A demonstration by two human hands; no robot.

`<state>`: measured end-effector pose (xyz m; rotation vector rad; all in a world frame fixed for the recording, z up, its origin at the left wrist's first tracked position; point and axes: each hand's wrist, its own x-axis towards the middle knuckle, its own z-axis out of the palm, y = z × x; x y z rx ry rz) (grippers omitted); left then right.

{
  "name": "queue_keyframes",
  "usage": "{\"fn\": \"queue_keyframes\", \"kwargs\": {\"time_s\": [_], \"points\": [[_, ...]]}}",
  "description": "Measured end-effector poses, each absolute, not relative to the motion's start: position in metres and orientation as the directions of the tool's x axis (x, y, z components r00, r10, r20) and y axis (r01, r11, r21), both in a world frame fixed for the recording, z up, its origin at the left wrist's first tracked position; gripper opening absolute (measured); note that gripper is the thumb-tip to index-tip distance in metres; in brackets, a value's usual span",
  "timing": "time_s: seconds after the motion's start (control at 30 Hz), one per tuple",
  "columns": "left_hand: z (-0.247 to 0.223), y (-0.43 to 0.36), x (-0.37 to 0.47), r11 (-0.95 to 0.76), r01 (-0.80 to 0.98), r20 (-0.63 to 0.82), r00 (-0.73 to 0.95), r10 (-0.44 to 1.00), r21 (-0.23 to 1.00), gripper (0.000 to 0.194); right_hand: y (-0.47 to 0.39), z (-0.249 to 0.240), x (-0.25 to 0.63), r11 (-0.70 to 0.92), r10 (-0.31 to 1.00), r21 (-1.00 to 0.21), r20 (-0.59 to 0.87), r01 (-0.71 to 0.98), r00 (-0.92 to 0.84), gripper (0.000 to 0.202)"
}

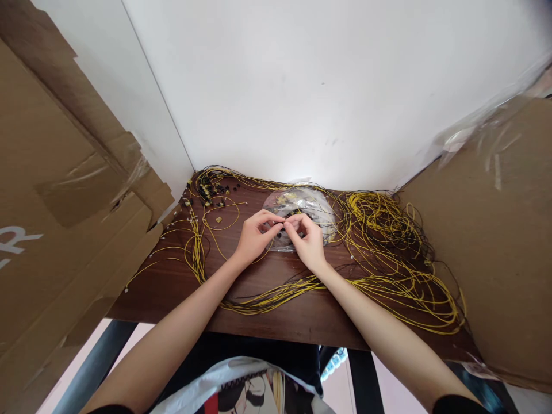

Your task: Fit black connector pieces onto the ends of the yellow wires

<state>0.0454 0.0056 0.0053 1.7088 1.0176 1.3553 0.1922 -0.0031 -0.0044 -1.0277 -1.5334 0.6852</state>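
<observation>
Wires (378,214), yellow and black, ring the work area in the head view, lying on a dark brown table (280,323). Their thickest tangle is at the right; from there a long bundle curves along the near side, passes beneath both forearms and turns up at the left, where several loose ends with pale tips fan out toward the edge. Other strands run along the far side, close to a white wall (319,98).

At the middle, the left hand (257,234) and the right hand (307,238) meet fingertip to fingertip. Each pinches with thumb and index finger at a thin dark piece (280,223), too small to identify. It is held above the near part of a clear plastic bag (322,214), which lies on the table just beyond the hands with small dark and yellow bits showing in it.

More small black and yellow parts (207,191) lie scattered at the far left, with one yellow piece (218,219) a little nearer. Cardboard stands on either side: a left box (56,190) with tape on it, and a right box (487,247) with clear plastic film along its top.
</observation>
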Motion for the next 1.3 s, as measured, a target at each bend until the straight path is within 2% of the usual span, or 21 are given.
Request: {"fn": "queue_keyframes", "kwargs": {"time_s": [0.53,0.87,1.3], "points": [[0.0079,0.0045,0.0454,-0.439,0.194,0.418,0.143,0.897,0.877,0.011,-0.0026,-0.0053,0.1923,0.448,0.889,-0.861,0.457,0.241,-0.023,0.014],[0.0080,0.0042,0.0452,-0.445,0.176,0.424,0.144,0.894,0.878,0.010,-0.0024,-0.0025,0.1930,0.459,0.876,-0.887,0.461,0.048,0.142,0.018],[0.0080,0.0039,0.0453,-0.450,0.193,0.422,0.170,0.891,0.872,0.010,-0.0016,-0.0063,0.1937,0.412,0.904,-0.892,0.425,0.186,0.034,0.017]]}}
